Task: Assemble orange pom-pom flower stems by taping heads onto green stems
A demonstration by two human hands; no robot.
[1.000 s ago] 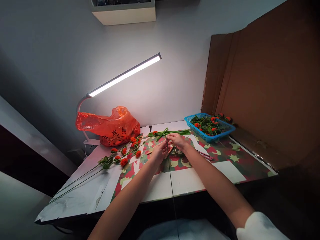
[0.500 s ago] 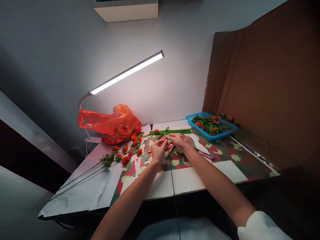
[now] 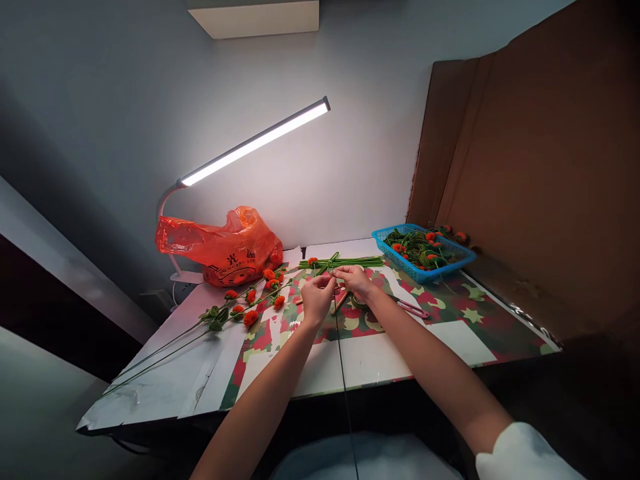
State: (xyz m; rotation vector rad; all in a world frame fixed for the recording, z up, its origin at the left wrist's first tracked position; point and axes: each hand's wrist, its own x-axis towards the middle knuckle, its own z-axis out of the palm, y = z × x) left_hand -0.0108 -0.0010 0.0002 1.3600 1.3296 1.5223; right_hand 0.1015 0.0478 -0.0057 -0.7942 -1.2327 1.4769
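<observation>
Over the middle of the table my left hand [image 3: 318, 300] and my right hand [image 3: 355, 281] meet, fingertips pinched close together. Between them is the upper end of a long, thin dark stem [image 3: 343, 370], which runs down past the table edge toward my lap. A small green bit shows at the fingertips, too small to make out. Just behind the hands lies a bundle of green stems [image 3: 363, 263], with crossed green pieces on it and one orange flower [image 3: 313, 261] at its left. Pink-handled scissors or a cutter [image 3: 414, 309] rest right of my right hand, partly hidden by the forearm.
Orange flowers on long stems [image 3: 250, 319] lie at the left, below an orange plastic bag [image 3: 225, 250]. A lit desk lamp [image 3: 255, 143] arches above. At the back right stands a blue basket [image 3: 425, 275] of leaves and flowers, beside a tall cardboard sheet [image 3: 525, 167].
The pinched hands stay almost in place, with only small finger movements. The lower part of the dark stem has swung slightly left, and the view has tilted a little.
</observation>
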